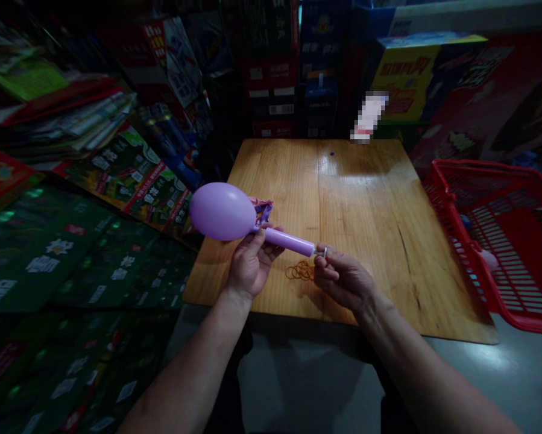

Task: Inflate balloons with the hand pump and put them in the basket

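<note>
A partly inflated purple balloon (223, 211) sits on the nozzle end of a purple hand pump (291, 240), above the wooden table. My left hand (251, 262) is closed around the joint where the balloon's neck meets the pump, thumb on top. The fingers of my right hand (343, 276) grip the small pump handle (321, 252) at the other end, close to the pump's body. Under the pump lie several tan rubber bands (299, 271). Behind the balloon is a small colourful packet (264, 211), partly hidden.
The wooden table (365, 211) has a tiny blue piece (331, 154) near its far edge. A red basket (460, 241) stands at the right. Green cartons (72, 253) are stacked at the left, and more boxes (275, 78) stand behind the table.
</note>
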Tool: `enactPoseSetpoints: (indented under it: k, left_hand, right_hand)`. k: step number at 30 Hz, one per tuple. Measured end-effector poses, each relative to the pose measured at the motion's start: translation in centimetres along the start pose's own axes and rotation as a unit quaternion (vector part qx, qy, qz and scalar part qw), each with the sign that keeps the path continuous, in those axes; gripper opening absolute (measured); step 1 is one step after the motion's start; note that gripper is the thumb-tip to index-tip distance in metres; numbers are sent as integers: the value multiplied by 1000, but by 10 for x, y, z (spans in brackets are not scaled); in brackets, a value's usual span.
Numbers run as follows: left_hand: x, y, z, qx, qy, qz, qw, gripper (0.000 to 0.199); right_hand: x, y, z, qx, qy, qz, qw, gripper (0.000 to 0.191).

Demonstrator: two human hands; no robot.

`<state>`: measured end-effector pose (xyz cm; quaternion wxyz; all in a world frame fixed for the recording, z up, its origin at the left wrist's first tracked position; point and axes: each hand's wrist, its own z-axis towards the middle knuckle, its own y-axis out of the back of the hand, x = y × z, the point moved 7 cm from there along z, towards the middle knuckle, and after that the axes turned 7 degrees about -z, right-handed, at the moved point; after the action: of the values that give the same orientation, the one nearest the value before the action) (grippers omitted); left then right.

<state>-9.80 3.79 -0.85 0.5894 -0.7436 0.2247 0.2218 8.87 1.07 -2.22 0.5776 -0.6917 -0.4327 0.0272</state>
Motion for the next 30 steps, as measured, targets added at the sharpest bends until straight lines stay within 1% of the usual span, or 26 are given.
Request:
enactPoseSetpoints:
  k: [2, 4, 7, 8, 10, 12, 13, 18, 21, 27, 30]
  left_hand:
    - [7, -1, -3, -3, 11, 3, 1000, 20]
    - [8, -2, -4, -6, 8, 0, 1000, 19]
    - [8, -3, -3, -9, 6, -3, 1000, 19]
    - [9, -4, -3, -10, 8, -1, 1000, 19]
    - [11, -5, -4, -6, 17, 7, 1000, 20]
    - [15, -6, -5, -1, 27, 14, 1000, 20]
    - [16, -7, -6, 1, 30, 15, 999, 20]
    - [15, -8, -7, -5, 9, 11, 1000, 17]
    - [15, -7, -7, -8, 13, 4, 1000, 17]
    - [11, -3, -6, -28, 18, -2, 999, 14]
    - [2, 0, -2, -23, 17, -4, 1000, 13]
  right_hand:
    - [-3, -2, 2, -8, 9, -4, 1000, 22]
    - [2, -2, 4, -23, 30, -24, 999, 23]
    - [11, 1, 5, -65, 69, -117, 989, 25]
    - [13, 2, 5, -85, 84, -163, 979, 27]
    - [14, 4, 5, -122, 111, -257, 952, 33]
    - [12, 5, 7, -143, 126, -322, 927, 35]
    - [10, 5, 8, -148, 128, -341, 920, 35]
    - [8, 6, 10, -177, 126, -371, 903, 33]
    - [9, 7, 10, -186, 125, -370, 902, 32]
    - [5, 5, 11, -176, 115, -365, 907, 33]
    - [6, 4, 12, -161, 110, -367, 910, 33]
